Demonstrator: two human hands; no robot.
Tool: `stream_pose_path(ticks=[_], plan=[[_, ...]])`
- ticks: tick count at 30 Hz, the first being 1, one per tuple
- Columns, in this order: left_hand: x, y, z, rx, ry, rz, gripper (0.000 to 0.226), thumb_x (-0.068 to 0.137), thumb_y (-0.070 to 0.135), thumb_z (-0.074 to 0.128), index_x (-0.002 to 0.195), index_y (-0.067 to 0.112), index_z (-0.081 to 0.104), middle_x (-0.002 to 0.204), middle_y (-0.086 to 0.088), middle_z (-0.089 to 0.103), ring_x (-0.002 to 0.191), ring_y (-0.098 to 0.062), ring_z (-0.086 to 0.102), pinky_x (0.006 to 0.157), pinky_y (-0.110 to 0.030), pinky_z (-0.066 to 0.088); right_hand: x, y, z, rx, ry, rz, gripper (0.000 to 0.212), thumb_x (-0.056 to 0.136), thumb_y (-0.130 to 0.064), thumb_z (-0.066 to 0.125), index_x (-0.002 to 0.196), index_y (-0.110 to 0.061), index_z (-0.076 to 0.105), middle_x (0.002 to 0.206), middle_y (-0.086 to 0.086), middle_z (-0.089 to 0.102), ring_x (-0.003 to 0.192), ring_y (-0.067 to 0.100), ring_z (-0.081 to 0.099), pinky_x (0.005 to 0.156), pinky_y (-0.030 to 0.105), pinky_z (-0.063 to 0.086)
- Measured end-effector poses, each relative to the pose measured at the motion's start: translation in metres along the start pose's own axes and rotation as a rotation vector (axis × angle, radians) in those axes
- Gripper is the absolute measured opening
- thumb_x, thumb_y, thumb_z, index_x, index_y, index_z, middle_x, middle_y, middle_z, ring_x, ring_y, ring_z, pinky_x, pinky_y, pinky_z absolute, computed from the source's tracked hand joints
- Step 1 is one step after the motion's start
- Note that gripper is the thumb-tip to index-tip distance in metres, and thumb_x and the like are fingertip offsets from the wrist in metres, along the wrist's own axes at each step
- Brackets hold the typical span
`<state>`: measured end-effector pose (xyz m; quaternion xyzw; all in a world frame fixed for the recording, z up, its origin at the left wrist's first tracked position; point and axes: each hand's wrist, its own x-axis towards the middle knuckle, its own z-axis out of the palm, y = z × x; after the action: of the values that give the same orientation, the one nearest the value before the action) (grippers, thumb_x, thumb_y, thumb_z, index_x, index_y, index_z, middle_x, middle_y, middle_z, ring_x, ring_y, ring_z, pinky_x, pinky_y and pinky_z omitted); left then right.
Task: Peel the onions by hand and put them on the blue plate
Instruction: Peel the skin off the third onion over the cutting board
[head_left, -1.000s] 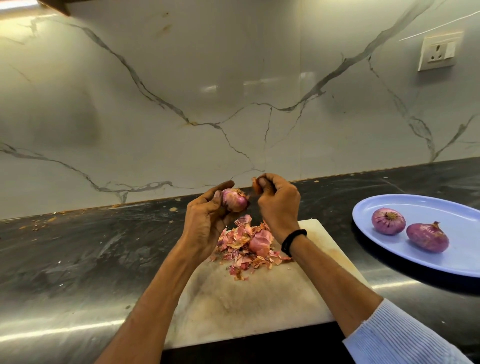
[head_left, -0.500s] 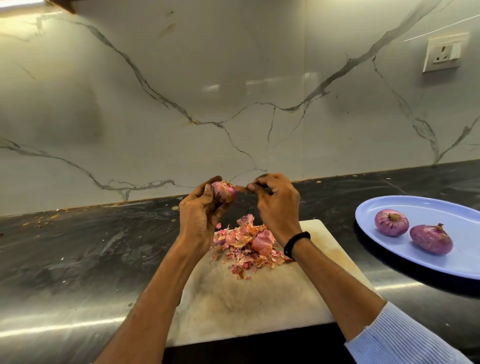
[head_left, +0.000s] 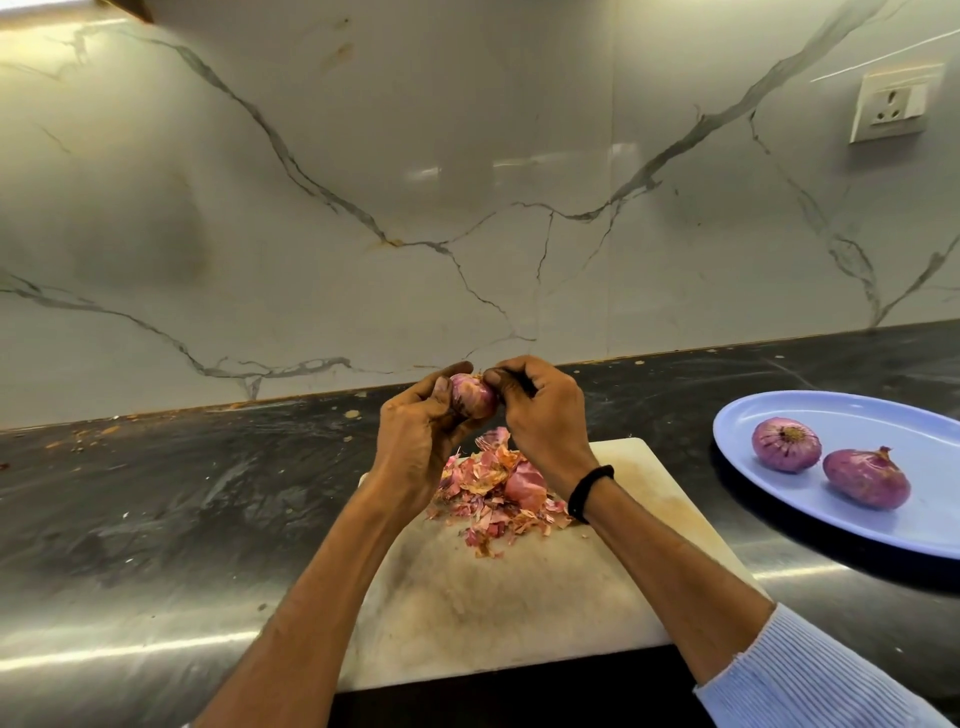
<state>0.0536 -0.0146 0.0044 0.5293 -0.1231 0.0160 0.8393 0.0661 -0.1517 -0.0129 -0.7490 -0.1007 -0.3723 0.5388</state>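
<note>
**Soft light from above, glare on the counter**

The scene is bright enough and evenly lit. A light strip (head_left: 36, 6) glows far up and left of the cutting board (head_left: 493, 613), and the glossy wall (head_left: 311, 156) behind the board carries pale reflections. The dark counter (head_left: 156, 493) shows white streaks of glare left and right of the board's near edge. The plate (head_left: 769, 415), right of the board, throws a dark shadow on its near side. Nothing is blurred. Far from the board the lines bend, and the socket (head_left: 891, 104) stands tilted.

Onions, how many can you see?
3. The left onion and right onion lie on the blue plate. The held onion sits in the left hand, right hand picking at it. The peel pile might hide another.
</note>
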Motion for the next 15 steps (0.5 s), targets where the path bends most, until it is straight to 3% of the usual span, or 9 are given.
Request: stream_pose_path(ticks=[6, 10, 13, 15], plan=[[-0.003, -0.001, 0.002, 0.021, -0.039, -0.021, 0.027, 0.102, 0.009, 0.044, 0.112, 0.004, 0.068, 0.11, -0.015, 0.071, 0.097, -0.028, 0.073, 0.081, -0.038, 0.062, -0.002, 0.0, 0.003, -0.17, -0.018, -0.059, 0.012, 0.098, -0.001, 0.054, 0.103, -0.002, 0.065, 0.098, 0.006, 0.062, 0.091, 0.015, 0.057, 0.078, 0.015, 0.05], [-0.002, 0.001, 0.001, -0.016, -0.036, -0.027, 0.031, 0.103, 0.006, 0.04, 0.118, -0.001, 0.066, 0.117, -0.018, 0.069, 0.104, -0.034, 0.07, 0.082, -0.041, 0.062, 0.002, -0.001, -0.002, -0.04, 0.006, 0.11, 0.014, 0.102, -0.004, 0.047, 0.101, -0.01, 0.06, 0.095, -0.001, 0.06, 0.091, 0.013, 0.056, 0.074, 0.018, 0.048], [0.001, 0.005, -0.002, -0.07, -0.004, -0.006, 0.031, 0.104, 0.006, 0.039, 0.118, -0.001, 0.066, 0.116, -0.017, 0.069, 0.103, -0.034, 0.07, 0.076, -0.035, 0.062, 0.011, 0.0, -0.014, 0.075, 0.098, 0.207, 0.009, 0.1, -0.01, 0.055, 0.1, -0.017, 0.06, 0.093, -0.007, 0.062, 0.088, 0.01, 0.058, 0.071, 0.017, 0.048], [0.003, 0.005, -0.005, -0.075, 0.022, 0.005, 0.031, 0.104, 0.007, 0.04, 0.122, 0.0, 0.064, 0.121, -0.018, 0.067, 0.108, -0.036, 0.068, 0.077, -0.034, 0.062, 0.01, 0.0, -0.016, 0.045, 0.088, 0.187, 0.02, 0.095, -0.001, 0.06, 0.103, -0.02, 0.062, 0.103, -0.004, 0.064, 0.095, 0.007, 0.059, 0.075, 0.007, 0.048]])
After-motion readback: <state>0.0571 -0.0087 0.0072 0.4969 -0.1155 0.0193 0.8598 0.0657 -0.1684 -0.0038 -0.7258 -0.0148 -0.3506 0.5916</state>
